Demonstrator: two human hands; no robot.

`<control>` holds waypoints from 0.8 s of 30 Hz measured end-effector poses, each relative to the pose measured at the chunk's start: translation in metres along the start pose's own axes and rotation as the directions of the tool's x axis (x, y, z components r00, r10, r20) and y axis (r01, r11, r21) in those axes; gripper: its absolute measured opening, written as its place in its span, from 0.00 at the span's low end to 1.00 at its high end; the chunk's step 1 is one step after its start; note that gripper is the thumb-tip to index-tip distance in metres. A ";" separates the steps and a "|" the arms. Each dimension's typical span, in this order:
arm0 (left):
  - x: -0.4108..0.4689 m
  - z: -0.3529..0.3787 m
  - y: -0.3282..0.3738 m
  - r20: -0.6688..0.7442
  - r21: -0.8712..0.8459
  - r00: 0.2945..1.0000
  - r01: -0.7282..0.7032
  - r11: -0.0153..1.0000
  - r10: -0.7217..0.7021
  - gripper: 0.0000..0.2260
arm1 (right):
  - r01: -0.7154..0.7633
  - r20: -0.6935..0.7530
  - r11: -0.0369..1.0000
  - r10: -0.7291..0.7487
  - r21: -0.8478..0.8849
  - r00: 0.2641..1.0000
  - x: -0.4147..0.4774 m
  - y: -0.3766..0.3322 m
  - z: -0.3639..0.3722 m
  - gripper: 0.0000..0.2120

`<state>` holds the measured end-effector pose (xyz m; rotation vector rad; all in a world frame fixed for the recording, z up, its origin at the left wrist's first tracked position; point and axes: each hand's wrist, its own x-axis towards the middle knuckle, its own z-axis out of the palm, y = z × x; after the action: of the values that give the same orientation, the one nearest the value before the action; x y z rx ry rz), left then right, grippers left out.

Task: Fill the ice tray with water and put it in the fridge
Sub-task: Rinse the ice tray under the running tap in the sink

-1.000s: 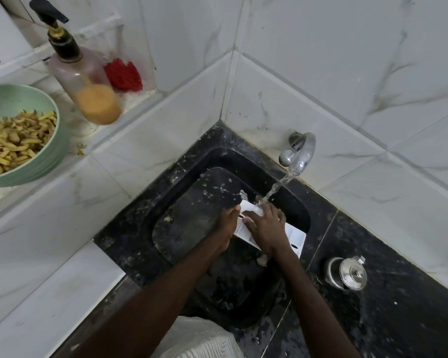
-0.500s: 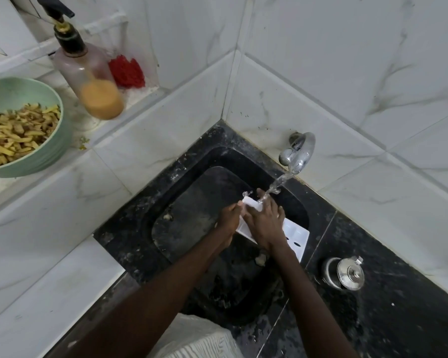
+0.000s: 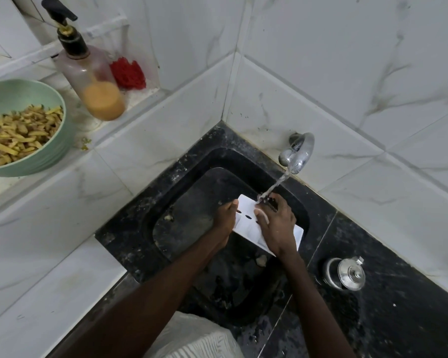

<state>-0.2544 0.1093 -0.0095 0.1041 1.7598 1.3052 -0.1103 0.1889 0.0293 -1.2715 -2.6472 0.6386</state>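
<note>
Ice tray [image 3: 245, 206] is gripped at its left edge by the left hand [image 3: 224, 215], fingers curled. Right hand [image 3: 277, 227] is laid flat on top, fingers spread under the tap [image 3: 296, 153] stream.

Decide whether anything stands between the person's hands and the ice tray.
Nothing visible does. The left hand grips the ice tray at its left edge, and the right hand lies across its top, over the sink, under the tap stream.
</note>
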 end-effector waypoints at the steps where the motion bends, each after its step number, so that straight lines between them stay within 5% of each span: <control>1: 0.001 -0.001 0.001 -0.001 0.006 1.000 -0.005 1.000 0.005 0.17 | -0.013 -0.013 1.000 0.013 0.001 1.000 0.000 0.002 0.000 0.21; 7: -0.001 -0.004 0.003 0.021 -0.020 1.000 -0.003 1.000 0.004 0.14 | 0.055 0.087 0.988 -0.043 -0.143 0.995 -0.007 -0.007 0.021 0.31; 13: 0.000 -0.012 0.005 0.008 0.000 1.000 -0.021 1.000 0.021 0.14 | 0.080 -0.017 0.988 -0.083 -0.134 0.996 -0.013 0.001 0.020 0.27; 18: -0.006 -0.003 0.005 0.042 0.006 0.999 -0.019 1.000 0.019 0.16 | -0.008 0.013 0.985 0.010 -0.170 1.000 -0.011 -0.010 0.026 0.31; 24: -0.004 -0.013 0.007 -0.003 0.044 1.000 -0.024 0.999 0.024 0.16 | 0.059 0.014 0.988 -0.057 -0.142 0.998 -0.013 -0.008 0.017 0.28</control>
<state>-0.2644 0.1011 -0.0014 0.1484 1.7955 1.2843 -0.1128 0.1692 0.0184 -1.2234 -2.7704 0.4553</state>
